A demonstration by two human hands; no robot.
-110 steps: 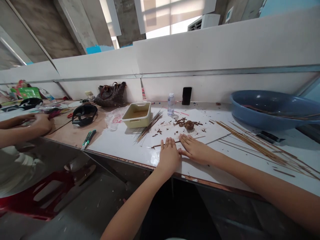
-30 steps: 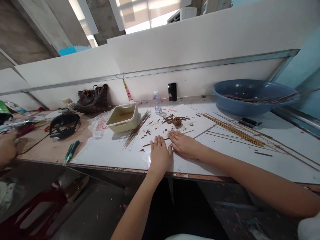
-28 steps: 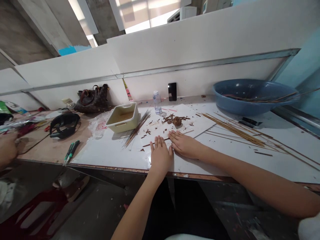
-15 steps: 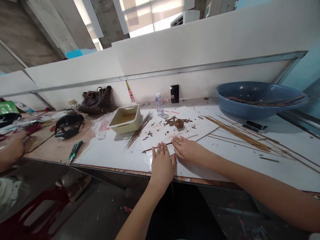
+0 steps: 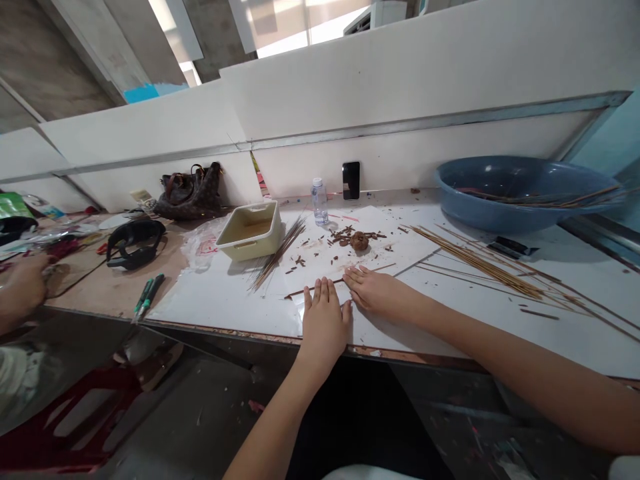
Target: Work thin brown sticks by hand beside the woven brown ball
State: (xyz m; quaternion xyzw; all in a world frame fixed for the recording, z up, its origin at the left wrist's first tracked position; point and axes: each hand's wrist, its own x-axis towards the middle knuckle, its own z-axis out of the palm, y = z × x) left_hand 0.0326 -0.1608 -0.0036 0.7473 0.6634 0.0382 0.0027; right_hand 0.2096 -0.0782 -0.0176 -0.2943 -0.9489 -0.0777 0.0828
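My left hand lies flat, palm down, near the front edge of the white board, its fingers straight. Just right of it, my right hand is also flat, with fingertips pointing left and away. Under the fingertips of both runs a thin dark-coated stick; its middle is partly hidden. Beyond the hands sit a brown lump of dough-like paste and several small brown rolled bits. A bundle of thin tan sticks lies to the right, and finer dark-tipped sticks lie to the left.
A cream tub with brownish contents, a clear bottle and a phone stand behind. At right is a blue basin holding sticks. Pliers, a black headset, a handbag and another person's hand are left.
The head view has tipped slightly downward. Both hands stay flat over the stick, with hardly any visible shift.
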